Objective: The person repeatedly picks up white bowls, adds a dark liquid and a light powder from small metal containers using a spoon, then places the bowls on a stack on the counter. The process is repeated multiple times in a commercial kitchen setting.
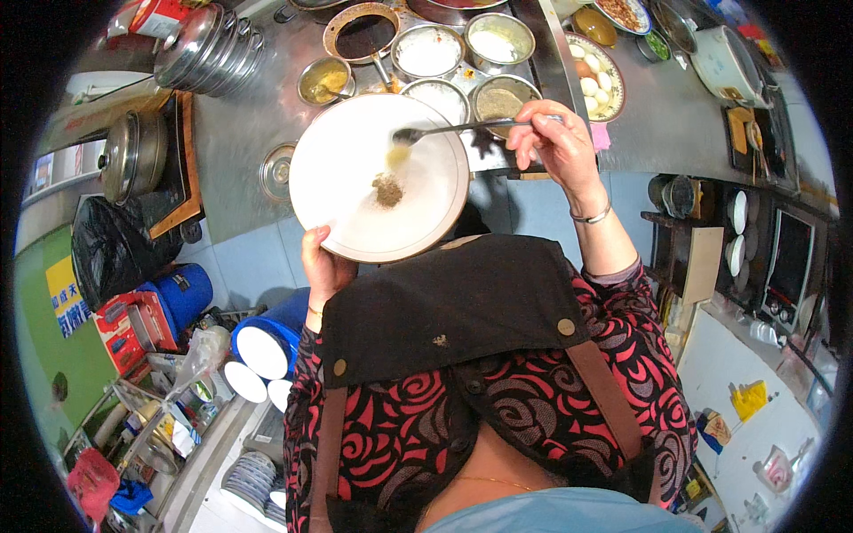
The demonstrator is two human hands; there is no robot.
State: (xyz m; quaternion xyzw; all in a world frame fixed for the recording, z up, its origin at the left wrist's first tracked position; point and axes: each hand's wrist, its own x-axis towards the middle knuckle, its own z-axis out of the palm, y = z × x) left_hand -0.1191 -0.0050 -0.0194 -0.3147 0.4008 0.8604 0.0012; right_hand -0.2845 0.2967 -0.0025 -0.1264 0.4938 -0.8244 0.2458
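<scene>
My left hand (325, 263) grips the lower left rim of a large white bowl or deep plate (333, 180), thumb on top. A small heap of brownish ground powder (388, 191) lies in it, with a yellowish patch (398, 156) just above. In my right hand (556, 143) is the handle of a metal spoon (408, 136), whose dark-looking head is over the dish near that patch. Beyond the dish stand metal bowls of white powder or grains (428, 50) and of greyish-brown powder (504, 100). A small metal bowl of yellow paste (325, 81) has a spoon in it.
A pan of dark liquid (364, 36) stands at the counter's back. To the right is a patterned bowl of eggs (595, 76), mostly peeled, beside a small bowl of chopped greens (656, 46). Stacked steel pots (206, 53) stand at the left. A round metal lid (278, 171) lies left of the dish.
</scene>
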